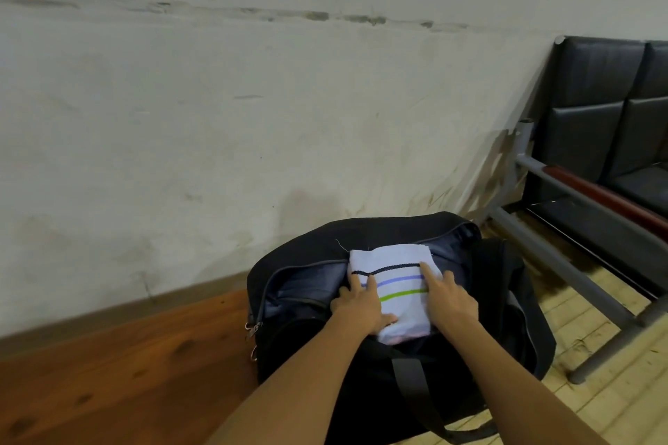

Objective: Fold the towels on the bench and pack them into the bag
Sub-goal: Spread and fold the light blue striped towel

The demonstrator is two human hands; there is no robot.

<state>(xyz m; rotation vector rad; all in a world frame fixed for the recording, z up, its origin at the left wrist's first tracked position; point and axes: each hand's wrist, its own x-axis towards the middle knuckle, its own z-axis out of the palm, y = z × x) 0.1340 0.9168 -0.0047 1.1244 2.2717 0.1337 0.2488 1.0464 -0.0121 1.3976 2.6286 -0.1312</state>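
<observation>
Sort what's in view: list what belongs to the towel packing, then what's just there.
Job:
towel, folded, striped, lying in the bag's opening
bag, black, unzipped, on the floor
left hand and right hand, both on the towel

Just there:
seats, black, by the wall
floor

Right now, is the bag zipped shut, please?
No, the bag gapes open while both hands press a folded towel into it.
</observation>
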